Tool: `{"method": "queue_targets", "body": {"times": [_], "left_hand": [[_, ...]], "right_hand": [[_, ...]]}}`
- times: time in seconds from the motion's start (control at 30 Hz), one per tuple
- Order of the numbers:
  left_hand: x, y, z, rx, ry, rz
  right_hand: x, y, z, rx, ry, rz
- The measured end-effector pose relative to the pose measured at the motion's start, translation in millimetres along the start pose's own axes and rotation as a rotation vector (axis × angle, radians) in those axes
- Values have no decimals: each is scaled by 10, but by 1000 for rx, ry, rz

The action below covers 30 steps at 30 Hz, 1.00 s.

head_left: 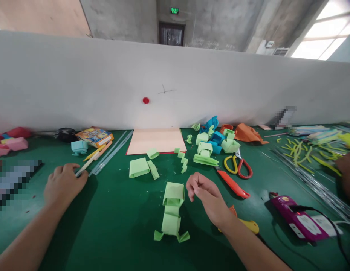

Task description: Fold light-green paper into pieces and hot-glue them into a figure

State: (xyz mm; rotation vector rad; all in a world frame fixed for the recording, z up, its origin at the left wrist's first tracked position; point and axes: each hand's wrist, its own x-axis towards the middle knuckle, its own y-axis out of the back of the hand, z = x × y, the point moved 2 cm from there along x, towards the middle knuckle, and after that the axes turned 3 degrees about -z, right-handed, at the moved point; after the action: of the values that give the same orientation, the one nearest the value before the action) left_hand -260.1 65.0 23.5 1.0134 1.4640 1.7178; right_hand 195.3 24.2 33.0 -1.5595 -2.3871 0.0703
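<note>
A light green folded paper figure (172,212) with a boxy head, body and two feet lies on the green table (118,229) in front of me. My right hand (206,194) hovers just right of its head, fingers curled loosely with nothing visible in them. My left hand (64,183) rests on the table to the left, fingers curled over the near ends of some clear sticks (110,153); whether it grips them is unclear.
Loose green folded pieces (139,167), a pleated strip (182,159), pink paper sheet (156,140), green and blue paper boxes (213,142), scissors (238,166), orange utility knife (233,184), purple device (299,218), a crayon box (95,136). Another person's hand (347,171) at right edge.
</note>
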Motion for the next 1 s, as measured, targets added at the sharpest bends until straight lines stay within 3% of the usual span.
{"method": "queue_targets", "body": {"times": [0.53,1.0], "left_hand": [[-57,87,59,-44,-34,0],[-60,93,68,-80,-25,-23]], "right_hand": [[-9,-18,-84,-41,-64,12],[-19,1,-90,-201,25,-5]]}}
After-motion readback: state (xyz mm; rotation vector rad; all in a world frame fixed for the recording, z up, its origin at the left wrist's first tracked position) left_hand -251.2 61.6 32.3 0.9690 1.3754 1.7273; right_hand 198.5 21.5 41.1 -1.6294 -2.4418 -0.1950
